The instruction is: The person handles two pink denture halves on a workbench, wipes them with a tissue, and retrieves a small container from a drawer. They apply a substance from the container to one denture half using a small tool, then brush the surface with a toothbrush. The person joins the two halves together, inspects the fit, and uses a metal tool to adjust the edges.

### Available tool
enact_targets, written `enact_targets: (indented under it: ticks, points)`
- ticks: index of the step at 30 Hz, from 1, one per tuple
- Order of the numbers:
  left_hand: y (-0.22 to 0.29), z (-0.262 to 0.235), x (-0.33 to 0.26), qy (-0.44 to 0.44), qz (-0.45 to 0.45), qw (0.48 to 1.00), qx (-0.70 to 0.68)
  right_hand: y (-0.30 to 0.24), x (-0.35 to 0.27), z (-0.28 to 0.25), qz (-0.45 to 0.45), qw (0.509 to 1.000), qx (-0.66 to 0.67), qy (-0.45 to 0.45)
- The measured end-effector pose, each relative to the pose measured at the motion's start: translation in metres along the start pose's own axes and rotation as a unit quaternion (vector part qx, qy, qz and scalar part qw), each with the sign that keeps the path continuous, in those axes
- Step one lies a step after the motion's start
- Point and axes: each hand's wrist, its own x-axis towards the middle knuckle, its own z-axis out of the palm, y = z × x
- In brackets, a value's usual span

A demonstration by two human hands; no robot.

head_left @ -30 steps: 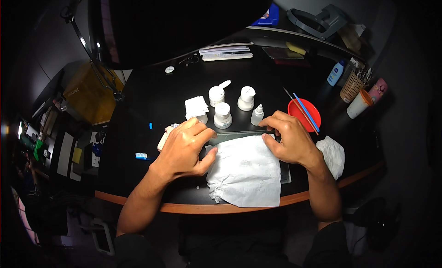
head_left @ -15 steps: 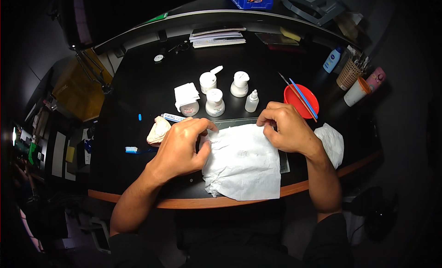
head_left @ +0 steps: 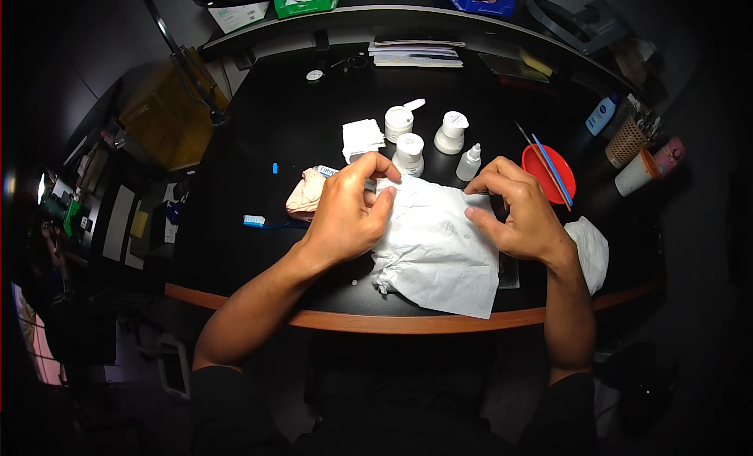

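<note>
A creased white paper towel is held up by its far edge, its lower part hanging toward the desk's front edge. My left hand pinches the far left corner between thumb and forefinger. At the far right corner, my right hand has its curled fingers and thumb on the sheet. Part of a glass plate shows from under the towel's right side. Just beyond the towel stand white jars and a small white dropper bottle.
Left of my left hand lie a crumpled beige cloth and a blue toothbrush. A red bowl with brushes across it stands beyond my right hand, with crumpled white tissue nearer me. A white pad rests beside the jars.
The view has shifted, moving the desk things rightward in the picture. Both hands keep to the towel's far corners, and the towel now looks more tilted and rippled.
</note>
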Motion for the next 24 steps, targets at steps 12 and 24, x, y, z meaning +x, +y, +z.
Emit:
enact_targets:
  ticks: [12, 24]
  points:
    - [0.003, -0.005, -0.004, -0.010, 0.064, 0.988, 0.137, -0.004, -0.007, -0.046, 0.131, 0.958, 0.023, -0.252]
    - [0.004, -0.009, -0.002, -0.061, 0.049, 0.984, 0.158, 0.012, -0.011, -0.033, 0.180, 0.954, -0.051, -0.235]
